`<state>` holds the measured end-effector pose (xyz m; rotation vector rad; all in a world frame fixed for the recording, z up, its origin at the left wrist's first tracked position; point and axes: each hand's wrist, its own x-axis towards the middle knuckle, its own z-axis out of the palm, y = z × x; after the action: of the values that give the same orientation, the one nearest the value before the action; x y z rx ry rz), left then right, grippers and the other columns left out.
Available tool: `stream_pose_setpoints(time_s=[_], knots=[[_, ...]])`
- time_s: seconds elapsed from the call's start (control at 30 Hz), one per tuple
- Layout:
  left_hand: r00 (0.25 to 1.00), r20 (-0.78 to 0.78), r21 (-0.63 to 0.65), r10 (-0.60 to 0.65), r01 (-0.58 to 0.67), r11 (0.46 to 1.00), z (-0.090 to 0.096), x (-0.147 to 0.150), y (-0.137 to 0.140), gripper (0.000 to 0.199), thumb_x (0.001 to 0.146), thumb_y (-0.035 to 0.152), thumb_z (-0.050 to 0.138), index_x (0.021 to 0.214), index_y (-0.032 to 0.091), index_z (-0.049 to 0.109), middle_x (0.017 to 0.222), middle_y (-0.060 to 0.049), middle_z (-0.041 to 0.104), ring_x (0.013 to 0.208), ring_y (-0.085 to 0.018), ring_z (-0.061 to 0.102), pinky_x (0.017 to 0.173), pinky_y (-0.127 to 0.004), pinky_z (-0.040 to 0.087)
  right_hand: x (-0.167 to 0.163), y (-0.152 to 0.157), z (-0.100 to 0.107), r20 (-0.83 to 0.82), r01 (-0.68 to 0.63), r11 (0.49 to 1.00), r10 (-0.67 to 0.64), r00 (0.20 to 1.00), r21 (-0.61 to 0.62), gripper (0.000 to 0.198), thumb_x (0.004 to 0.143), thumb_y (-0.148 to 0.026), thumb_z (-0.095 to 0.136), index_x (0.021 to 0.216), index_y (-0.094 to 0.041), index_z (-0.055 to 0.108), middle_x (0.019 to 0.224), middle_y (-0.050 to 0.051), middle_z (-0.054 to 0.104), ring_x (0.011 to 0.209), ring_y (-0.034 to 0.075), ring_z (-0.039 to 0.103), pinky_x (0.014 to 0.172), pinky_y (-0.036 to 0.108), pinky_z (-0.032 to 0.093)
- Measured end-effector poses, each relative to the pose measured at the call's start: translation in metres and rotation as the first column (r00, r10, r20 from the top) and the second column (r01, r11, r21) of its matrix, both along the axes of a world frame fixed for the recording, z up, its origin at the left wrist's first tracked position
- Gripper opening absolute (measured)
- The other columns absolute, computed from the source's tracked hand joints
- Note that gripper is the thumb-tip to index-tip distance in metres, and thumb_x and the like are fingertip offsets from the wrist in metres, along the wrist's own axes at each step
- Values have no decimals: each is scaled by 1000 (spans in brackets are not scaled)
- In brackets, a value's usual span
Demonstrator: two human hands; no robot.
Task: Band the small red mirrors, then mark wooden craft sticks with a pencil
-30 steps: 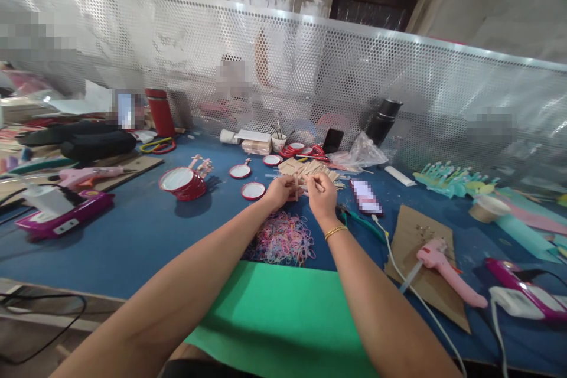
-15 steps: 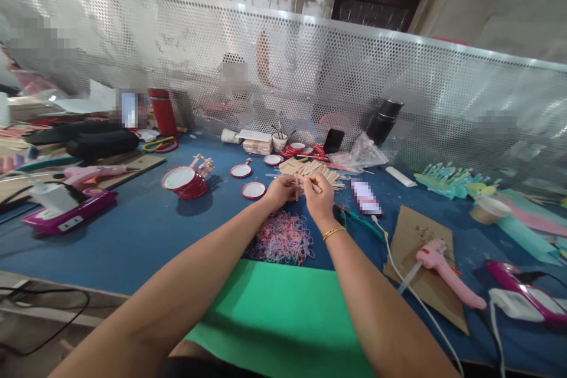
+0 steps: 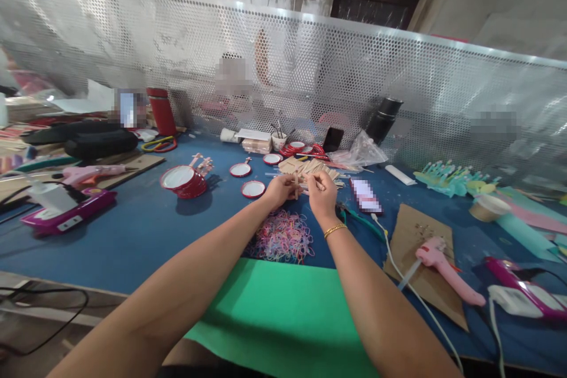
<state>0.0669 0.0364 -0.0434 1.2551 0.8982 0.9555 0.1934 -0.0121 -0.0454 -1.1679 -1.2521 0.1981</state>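
In the middle of the head view, my left hand (image 3: 280,191) is closed in a pinch around a small wooden stick (image 3: 296,184) that stands upright between its fingers. Beside it, my right hand (image 3: 322,191), with a gold bracelet (image 3: 335,230) at the wrist, has its fingers curled on what looks like another thin wooden stick running across to the first. The fingers partly cover both pieces. Just below the hands lies a pile of coloured rubber bands (image 3: 286,237). Behind them is a heap of flat wooden sticks (image 3: 310,166).
Red-rimmed white discs (image 3: 253,189) and a stack of the same kind (image 3: 181,182) stand left. Right are teal-handled pliers (image 3: 361,225), a phone (image 3: 365,195) with a white cable, and a pink glue gun (image 3: 449,271) on cardboard (image 3: 419,224). A green sheet (image 3: 283,313) covers the front.
My right hand has shifted slightly right, away from the left, so the gap between them is wider and more of the sticks shows. My left hand is almost still.
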Motion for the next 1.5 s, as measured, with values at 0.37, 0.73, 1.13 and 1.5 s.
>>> stream_pose_setpoints(time_s=[0.37, 0.73, 1.13, 1.5], knots=[[1000, 8, -9, 13, -13, 1000, 1, 1, -2, 12, 73, 15, 75, 84, 14, 70, 66, -1, 68, 64, -13, 67, 58, -22, 54, -1, 1, -2, -2, -20, 1000, 20, 1000, 5, 22, 86, -37, 55, 72, -21, 60, 71, -1, 63, 68, 15, 56, 67, 26, 44], [999, 35, 4, 4, -4, 1000, 1, 0, -1, 13, 70, 15, 77, 81, 13, 69, 65, -1, 67, 59, -11, 64, 57, -21, 53, -3, 1, -2, -8, -53, 999, 53, 999, -1, 22, 87, -37, 55, 74, -21, 61, 75, 1, 66, 73, 16, 59, 68, 25, 46], [1000, 25, -23, 18, -18, 1000, -4, 0, 3, 17, 73, 16, 76, 88, 14, 69, 67, -2, 69, 60, -12, 66, 56, -20, 52, -3, 4, -2, -95, -66, 998, 64, 993, -14, 26, 88, -39, 52, 90, -20, 70, 87, 5, 73, 83, 19, 65, 73, 29, 52], [999, 46, -6, -1, 1, 1000, 0, 0, 0, 17, 68, 17, 80, 80, 13, 69, 64, -1, 66, 58, -11, 63, 56, -20, 52, -5, 2, 0, -115, -62, 997, 57, 992, -41, 20, 85, -38, 56, 75, -22, 62, 74, 3, 72, 75, 20, 68, 69, 29, 52]])
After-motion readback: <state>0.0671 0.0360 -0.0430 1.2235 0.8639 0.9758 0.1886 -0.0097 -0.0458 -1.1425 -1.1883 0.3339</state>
